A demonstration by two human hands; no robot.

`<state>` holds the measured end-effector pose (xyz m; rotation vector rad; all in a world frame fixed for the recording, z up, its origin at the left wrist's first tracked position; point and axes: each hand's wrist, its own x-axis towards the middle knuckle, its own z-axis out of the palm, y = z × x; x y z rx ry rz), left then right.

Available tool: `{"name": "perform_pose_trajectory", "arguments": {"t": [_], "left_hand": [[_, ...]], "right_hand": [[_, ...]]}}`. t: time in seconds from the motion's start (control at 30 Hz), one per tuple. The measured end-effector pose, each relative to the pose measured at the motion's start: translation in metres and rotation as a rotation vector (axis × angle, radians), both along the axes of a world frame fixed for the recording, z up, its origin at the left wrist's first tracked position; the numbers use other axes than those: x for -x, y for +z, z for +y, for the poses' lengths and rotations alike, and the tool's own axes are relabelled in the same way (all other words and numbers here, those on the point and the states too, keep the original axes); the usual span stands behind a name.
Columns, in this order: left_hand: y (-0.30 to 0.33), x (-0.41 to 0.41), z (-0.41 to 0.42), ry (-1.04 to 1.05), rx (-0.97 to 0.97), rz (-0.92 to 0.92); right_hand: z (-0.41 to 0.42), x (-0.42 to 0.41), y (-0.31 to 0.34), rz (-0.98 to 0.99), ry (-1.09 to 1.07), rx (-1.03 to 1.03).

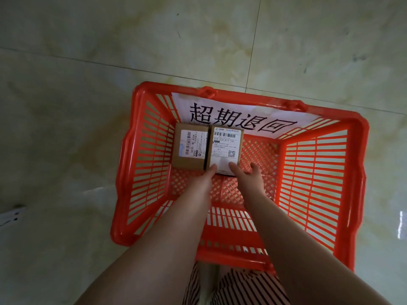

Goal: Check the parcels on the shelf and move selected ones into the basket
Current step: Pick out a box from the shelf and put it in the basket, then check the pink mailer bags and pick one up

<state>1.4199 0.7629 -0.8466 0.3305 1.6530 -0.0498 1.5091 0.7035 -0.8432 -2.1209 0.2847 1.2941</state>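
In the red basket [356, 172] on the floor, one brown parcel [190, 148] already lies leftmost, and just beside it both hands, left hand [203, 181] and right hand [248, 177], fingers extended, set down the second parcel [225, 146]; next, letting go and returning to the shelf.

Parcel depot: labelled parcels [208, 148] in returns basket [315, 172].

White paper sign [237, 116] on the red basket's [356, 164] far wall: "超期退回". Right parcel [224, 148] label: "070-054-B14-160". Left parcel [191, 148] label: "S01E M1 A10A".
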Motion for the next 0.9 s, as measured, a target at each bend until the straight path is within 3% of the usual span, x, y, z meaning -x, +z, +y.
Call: {"name": "perform_pose_trajectory", "arguments": {"t": [0.13, 0.33, 0.63, 0.9], "left_hand": [[0.067, 0.021, 0.005, 0.005, 0.003, 0.021], [0.241, 0.088, 0.014, 0.240, -0.234, -0.210], [0.515, 0.224, -0.013, 0.686, -0.555, -0.284], [0.659, 0.344, -0.122, 1.177, -0.840, -0.238]], "right_hand": [[-0.002, 0.011, 0.066, 0.013, -0.142, 0.076], [0.012, 0.046, 0.246, 0.345, -0.193, -0.226], [0.047, 0.130, 0.504, 0.472, 0.283, -0.496], [0.029, 0.287, 0.645, 0.634, 0.781, -0.588]]}}
